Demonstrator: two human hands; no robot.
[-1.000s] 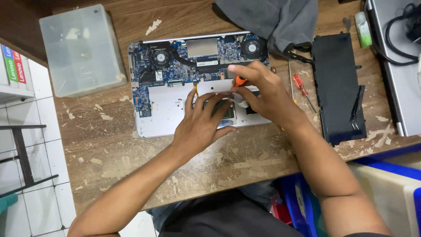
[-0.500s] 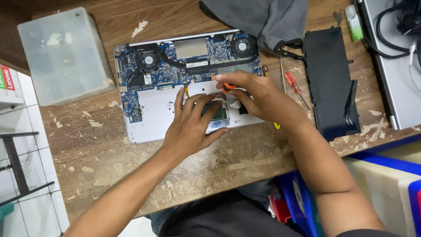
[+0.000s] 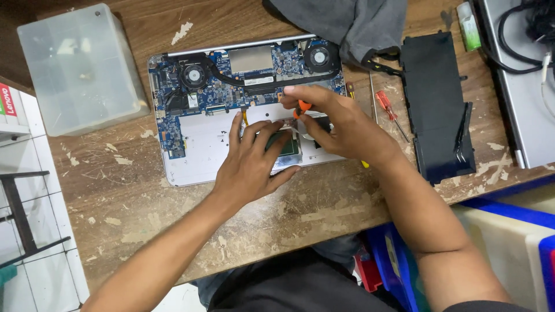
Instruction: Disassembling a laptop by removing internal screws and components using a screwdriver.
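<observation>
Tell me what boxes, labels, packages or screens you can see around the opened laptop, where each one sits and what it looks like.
Clear plastic compartment box: top left of the wooden table, rectangular, translucent, lid shut.
Small bottle: top right, beside the black battery, white with a green label.
Boxes with printed spines: far left edge, on a white shelf, red and green, cut off.
Blue and white bins: lower right, below the table edge.
No lit screen shows.
</observation>
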